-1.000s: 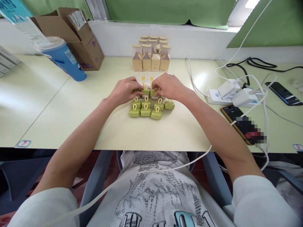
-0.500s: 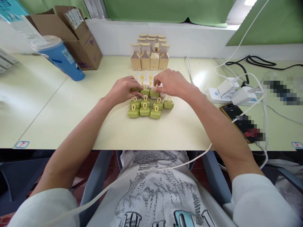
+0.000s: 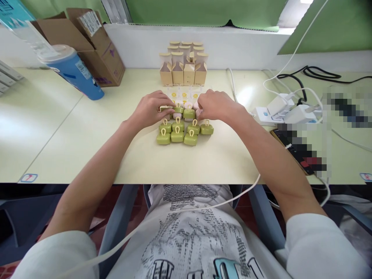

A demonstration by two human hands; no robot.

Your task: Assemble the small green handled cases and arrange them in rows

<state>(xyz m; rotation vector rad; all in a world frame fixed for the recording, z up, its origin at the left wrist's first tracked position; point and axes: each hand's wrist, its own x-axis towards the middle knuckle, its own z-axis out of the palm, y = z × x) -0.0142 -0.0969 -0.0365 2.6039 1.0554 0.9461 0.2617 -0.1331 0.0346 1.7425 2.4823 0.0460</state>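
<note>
My left hand (image 3: 155, 108) reaches in from the left, its thumb and fingertips closed at the edge of a green lid with a cream loop (image 3: 178, 110). That lid sits over a pale base. My right hand (image 3: 214, 104) is curled at the right end of the same row, beside a pale pink rounded piece (image 3: 198, 113); what its fingertips grip is hidden. Between my hands a green-topped case (image 3: 189, 114) rests on a pale base. In front stand several small green cases with cream loops (image 3: 177, 136). Clear packs with yellow marks (image 3: 184, 95) lie behind.
Small open cartons (image 3: 189, 73) stand against the wall. At left are a blue cup (image 3: 83, 77) and a brown cardboard box (image 3: 112, 64). A power strip (image 3: 266, 116) with white chargers and a phone (image 3: 290, 151) lie at right. A white cable (image 3: 186, 209) crosses my lap.
My right hand has moved slightly right, off the middle green-topped case to the pale pink piece beside it. The left hand stays at its green lid, which now shows a pale base beneath.
</note>
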